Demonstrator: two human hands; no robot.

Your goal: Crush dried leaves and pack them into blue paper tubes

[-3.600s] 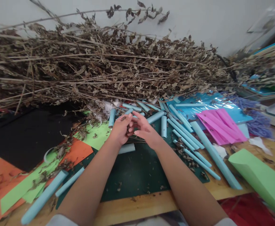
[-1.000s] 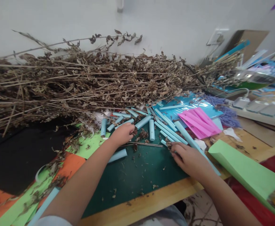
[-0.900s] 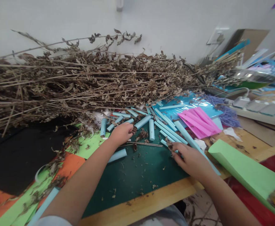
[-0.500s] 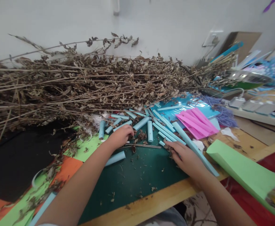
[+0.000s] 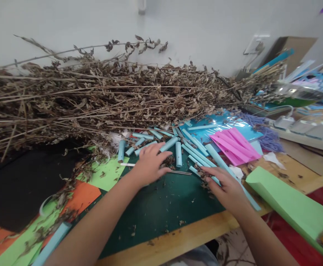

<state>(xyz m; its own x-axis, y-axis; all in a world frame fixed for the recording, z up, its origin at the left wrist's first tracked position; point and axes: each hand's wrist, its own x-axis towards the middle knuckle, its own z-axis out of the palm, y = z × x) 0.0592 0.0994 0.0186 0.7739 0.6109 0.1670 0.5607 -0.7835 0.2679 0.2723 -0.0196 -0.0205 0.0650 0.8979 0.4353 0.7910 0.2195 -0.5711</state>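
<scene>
My left hand [image 5: 151, 165] hovers over the dark green cutting mat [image 5: 161, 214], fingers spread and nothing between them. Beneath and beyond its fingers are a small clump of dried leaves [image 5: 169, 161] and thin brown sticks [image 5: 181, 172]. My right hand [image 5: 224, 187] has its thumb and fingers around crumbled dried leaves [image 5: 205, 176] at the mat's right side. Short light-blue paper tubes [image 5: 178, 154] lie scattered beyond both hands. A longer light-blue tube [image 5: 224, 166] slants past my right hand, partly covered by it.
A big heap of dried stalks [image 5: 128, 96] lines the wall. To the right lie pink paper [image 5: 235, 146], a blue plastic sheet [image 5: 227, 123], a green paper roll [image 5: 288, 207] and a power strip [image 5: 305, 129]. Black sheet [image 5: 23, 181] and orange paper [image 5: 81, 195] lie left.
My left hand has opened from curled fingers to a spread and shifted right. The light-blue tube by its wrist is no longer visible. My right hand stays by the leaves; the view shifted slightly.
</scene>
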